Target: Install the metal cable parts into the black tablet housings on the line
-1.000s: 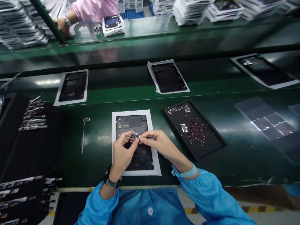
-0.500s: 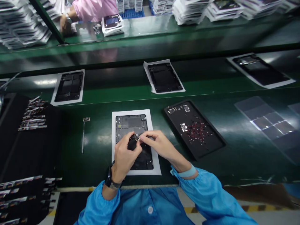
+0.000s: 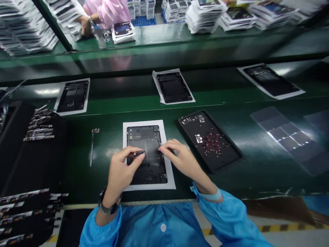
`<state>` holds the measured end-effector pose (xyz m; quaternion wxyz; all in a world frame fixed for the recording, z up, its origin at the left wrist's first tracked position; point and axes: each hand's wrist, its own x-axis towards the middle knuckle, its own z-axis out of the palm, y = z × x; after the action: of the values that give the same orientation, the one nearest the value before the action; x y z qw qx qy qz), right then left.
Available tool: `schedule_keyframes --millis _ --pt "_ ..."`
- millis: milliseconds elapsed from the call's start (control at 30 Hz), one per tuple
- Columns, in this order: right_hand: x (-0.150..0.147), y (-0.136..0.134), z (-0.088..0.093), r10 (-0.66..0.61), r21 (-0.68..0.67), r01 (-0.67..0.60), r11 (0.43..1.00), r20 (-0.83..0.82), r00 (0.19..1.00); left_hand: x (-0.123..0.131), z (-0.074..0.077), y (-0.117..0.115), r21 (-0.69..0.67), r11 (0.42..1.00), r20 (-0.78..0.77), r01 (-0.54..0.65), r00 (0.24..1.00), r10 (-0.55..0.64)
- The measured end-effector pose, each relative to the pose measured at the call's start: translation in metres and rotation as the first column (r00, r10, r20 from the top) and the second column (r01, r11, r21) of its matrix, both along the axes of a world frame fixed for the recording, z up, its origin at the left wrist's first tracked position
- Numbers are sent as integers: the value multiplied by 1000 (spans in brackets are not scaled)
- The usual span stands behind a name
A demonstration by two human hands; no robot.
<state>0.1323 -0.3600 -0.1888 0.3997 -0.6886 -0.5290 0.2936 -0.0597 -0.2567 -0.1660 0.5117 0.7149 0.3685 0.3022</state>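
Between the thumb and fingers of my left hand is a small circuit board, seen nearly edge-on. My right hand is pinched, thumb against fingertips; whatever it holds, if anything, is too small to make out. Both hands hover over a black tablet back housing, which lies on a white sheet. To the right, a black tray carries several small boards and a scatter of tiny parts with red bits. Left of the sheet lies a thin flex cable with a small board at its top end.
Black racks with flex strips stand at the left. Further back lie several tablet housings on white sheets. Clear plastic film lies at the right. Beyond the belt are paper stacks and a co-worker's pink sleeve.
My hands have come apart: the left moved left with the circuit board, which has turned edge-on, and the right drew slightly right. The view has shifted a little. The co-worker's hand moved right.
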Motion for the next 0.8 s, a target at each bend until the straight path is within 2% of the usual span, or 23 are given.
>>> schedule_keyframes --millis 100,200,300,400,533,633,800 --pt "-18 -27 -8 -27 -117 61 991 272 962 -17 21 3 -87 987 116 -132 983 142" --pt "-43 -44 -21 -35 -177 128 976 451 892 -25 35 2 -53 981 250 -184 949 192" --pt "-60 -46 -28 -29 -163 133 978 524 851 -27 40 -1 21 962 294 -271 922 253" --pt "-63 -41 -26 40 -160 57 985 545 838 -31 40 -3 -30 942 280 -335 902 330" --pt "-56 -36 -21 153 -176 -67 982 542 826 -38 28 -4 -283 916 298 -283 882 365" --pt "-52 -35 -18 201 -160 -137 977 511 836 -41 7 -5 -397 869 318 -294 845 430" --pt "-45 -34 -21 201 -93 -180 979 343 917 -45 -31 -13 -523 755 204 -396 802 562"
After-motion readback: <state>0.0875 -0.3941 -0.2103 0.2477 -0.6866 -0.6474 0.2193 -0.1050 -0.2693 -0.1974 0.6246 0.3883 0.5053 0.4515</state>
